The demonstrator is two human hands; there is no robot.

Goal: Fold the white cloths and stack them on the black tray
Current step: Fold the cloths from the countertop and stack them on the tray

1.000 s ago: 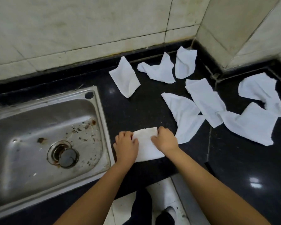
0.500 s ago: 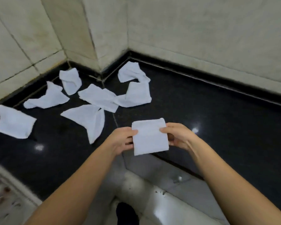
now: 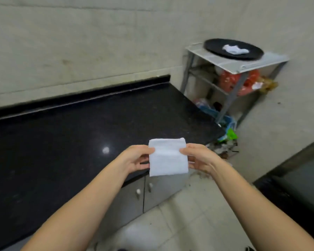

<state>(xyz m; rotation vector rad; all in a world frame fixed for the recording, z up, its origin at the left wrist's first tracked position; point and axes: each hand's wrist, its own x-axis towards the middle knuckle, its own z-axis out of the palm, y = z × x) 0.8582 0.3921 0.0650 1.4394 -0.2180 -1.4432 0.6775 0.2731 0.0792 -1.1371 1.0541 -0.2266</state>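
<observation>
A folded white cloth (image 3: 168, 157), a neat small rectangle, hangs in the air over the counter's front edge. My left hand (image 3: 136, 158) pinches its left side and my right hand (image 3: 198, 158) pinches its right side. Far off at the upper right, a round black tray (image 3: 214, 48) lies on top of a metal rack (image 3: 265, 60). One white cloth (image 3: 235, 49) rests on the tray, looking crumpled from here. The loose cloths are out of view.
The black stone counter (image 3: 80, 134) fills the left and ends just before the rack. Grey cabinet doors (image 3: 152, 192) sit below it. Red bags (image 3: 230, 82) and litter (image 3: 225, 140) crowd the rack's shelves and foot. A dark object (image 3: 297, 187) stands at right.
The folded cloth came off the counter beside the sink and is now held up in both hands. The view swung right, past the scattered cloths, to the rack with the tray.
</observation>
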